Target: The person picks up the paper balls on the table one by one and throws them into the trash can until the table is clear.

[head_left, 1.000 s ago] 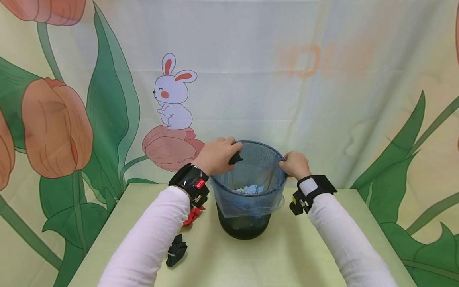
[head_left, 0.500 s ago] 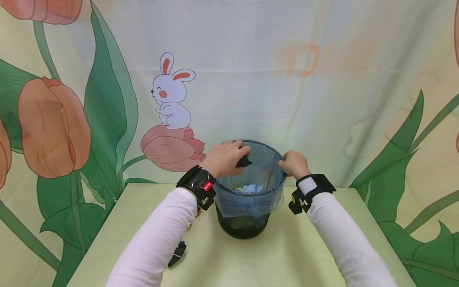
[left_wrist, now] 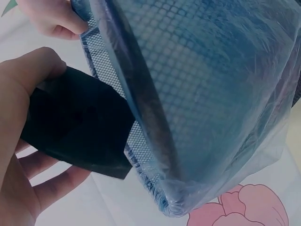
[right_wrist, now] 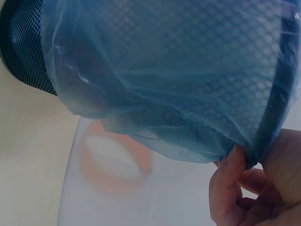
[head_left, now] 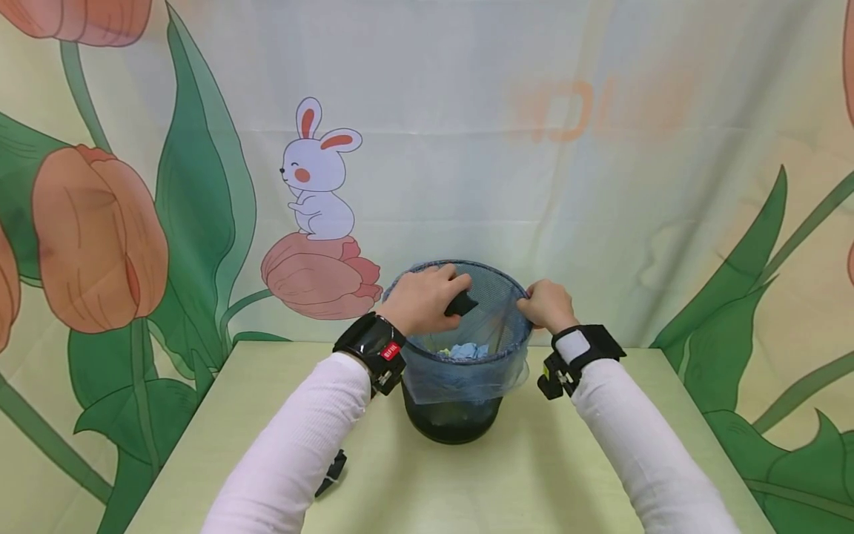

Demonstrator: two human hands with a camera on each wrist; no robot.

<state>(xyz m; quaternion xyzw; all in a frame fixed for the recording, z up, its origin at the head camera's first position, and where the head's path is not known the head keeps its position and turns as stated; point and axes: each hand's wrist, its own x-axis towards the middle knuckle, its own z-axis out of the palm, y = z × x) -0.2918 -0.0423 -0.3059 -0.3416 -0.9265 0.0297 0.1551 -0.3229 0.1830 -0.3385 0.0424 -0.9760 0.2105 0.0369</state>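
A black mesh wastebasket [head_left: 454,423] stands on the table, lined with a translucent blue bag [head_left: 460,382] folded over its rim. Blue crumpled scraps [head_left: 467,351] lie inside. My left hand [head_left: 427,300] is over the left part of the basket's mouth. It holds a black folded piece, apparently paper [left_wrist: 77,117], between thumb and fingers. My right hand [head_left: 548,305] grips the rim at the right; in the right wrist view its thumb and fingers pinch the bag's edge there. Part of another black crumpled piece [head_left: 331,472] shows beside my left sleeve.
The pale table [head_left: 534,475] reaches back to a hanging cloth [head_left: 427,148] printed with tulips and a rabbit. My left forearm covers part of the table's left side. Each wrist wears a black strapped camera.
My left hand has moved right and slightly down over the basket's mouth, carrying the black piece. The left sleeve now hides the red crumpled piece almost wholly. My right hand has stayed on the rim.
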